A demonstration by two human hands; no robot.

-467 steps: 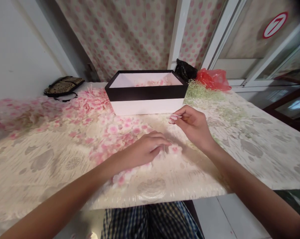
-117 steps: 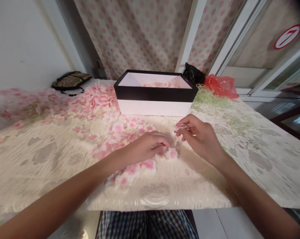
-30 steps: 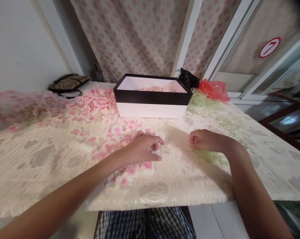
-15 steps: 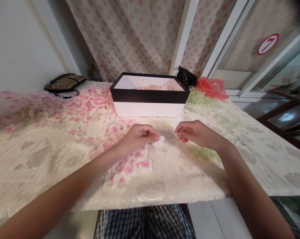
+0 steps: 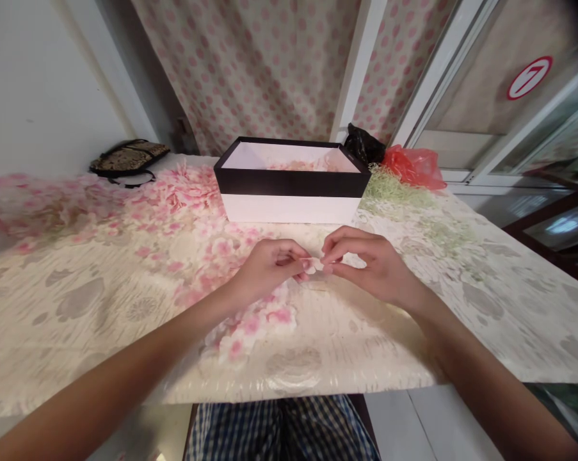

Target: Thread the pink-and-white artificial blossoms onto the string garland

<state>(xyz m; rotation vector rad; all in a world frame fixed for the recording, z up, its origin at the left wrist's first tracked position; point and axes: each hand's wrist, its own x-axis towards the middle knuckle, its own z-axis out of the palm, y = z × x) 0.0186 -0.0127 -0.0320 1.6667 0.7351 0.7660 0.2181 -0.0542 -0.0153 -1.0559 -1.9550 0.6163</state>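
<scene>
Between my two hands, just above the table, is a small white artificial flower [image 5: 312, 266]. My left hand [image 5: 281, 261] pinches its left side between thumb and fingers. The fingertips of my right hand [image 5: 360, 259] are closed on its right edge, with a gap showing between thumb and forefinger farther back. Loose pink-and-white flower heads [image 5: 250, 323] lie on the cloth beside and below my left hand. Behind both hands stands a white box with a black rim [image 5: 293, 208], with pinkish petals visible inside it.
A larger heap of pink flowers [image 5: 187, 186] spreads along the left of the patterned tablecloth [image 5: 101, 307]. Pale green shreds [image 5: 399, 192] lie at the right, near a red plastic bag [image 5: 416, 166] and a black bag [image 5: 364, 144]. A patterned pouch [image 5: 128, 159] sits at the back left.
My right hand has moved left to meet my left hand, and its fingertips now close on the white flower. My left hand keeps its pinch; the flower has tilted to look narrower.
</scene>
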